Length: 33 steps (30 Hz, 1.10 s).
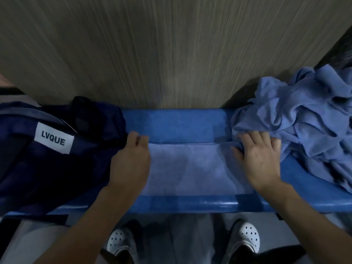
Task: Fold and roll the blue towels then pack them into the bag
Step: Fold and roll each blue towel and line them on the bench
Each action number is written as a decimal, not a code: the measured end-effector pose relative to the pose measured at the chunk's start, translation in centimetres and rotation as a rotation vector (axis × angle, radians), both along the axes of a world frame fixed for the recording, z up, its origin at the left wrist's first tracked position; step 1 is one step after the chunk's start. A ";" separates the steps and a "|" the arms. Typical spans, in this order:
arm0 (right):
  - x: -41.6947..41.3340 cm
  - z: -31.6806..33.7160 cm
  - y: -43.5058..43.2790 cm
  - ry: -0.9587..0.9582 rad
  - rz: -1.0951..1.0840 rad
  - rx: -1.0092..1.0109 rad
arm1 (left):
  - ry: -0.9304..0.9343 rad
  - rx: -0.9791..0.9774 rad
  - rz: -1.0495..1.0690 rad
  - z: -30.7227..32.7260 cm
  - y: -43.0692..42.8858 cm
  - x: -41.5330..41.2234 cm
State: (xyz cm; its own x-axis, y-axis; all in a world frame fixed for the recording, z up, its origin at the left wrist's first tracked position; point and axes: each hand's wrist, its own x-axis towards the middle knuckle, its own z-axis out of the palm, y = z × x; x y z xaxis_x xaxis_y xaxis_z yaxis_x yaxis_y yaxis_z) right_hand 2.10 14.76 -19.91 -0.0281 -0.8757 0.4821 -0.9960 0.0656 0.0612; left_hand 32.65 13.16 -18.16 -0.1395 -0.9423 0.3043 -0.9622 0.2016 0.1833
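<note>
A blue towel [190,168], folded into a flat rectangle, is laid across the middle of the blue bench [181,122], its long edges running left to right. It is held at both short ends.

The left grip [131,161] is placed over the towel's left end. Its fingers are curled and bunched against the thumb at the far left corner, where the cloth appears to be pinched. The right grip [257,159] is laid palm down on the towel's right end, fingers spread and nearly straight. The thumb is pressed onto the flat cloth, and the fingertips [276,143] are touched by the edge of the loose pile. The towel is thus stretched between the two grips, with most of its surface left bare between them.

A heap of crumpled blue towels [304,121] is piled on the right end of the bench, just beside the right grip. A dark navy bag [57,168] with a white label [54,138] reading LVQUE is set on the left end, touching the back of the left grip. A wood-grain wall [171,54] is seen behind the bench, and white perforated shoes [119,242] below its near edge.
</note>
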 end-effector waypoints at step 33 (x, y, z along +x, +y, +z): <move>-0.1 0.4 -0.9 -0.031 0.107 -0.002 | 0.015 0.004 -0.184 -2.4 -3.8 -0.5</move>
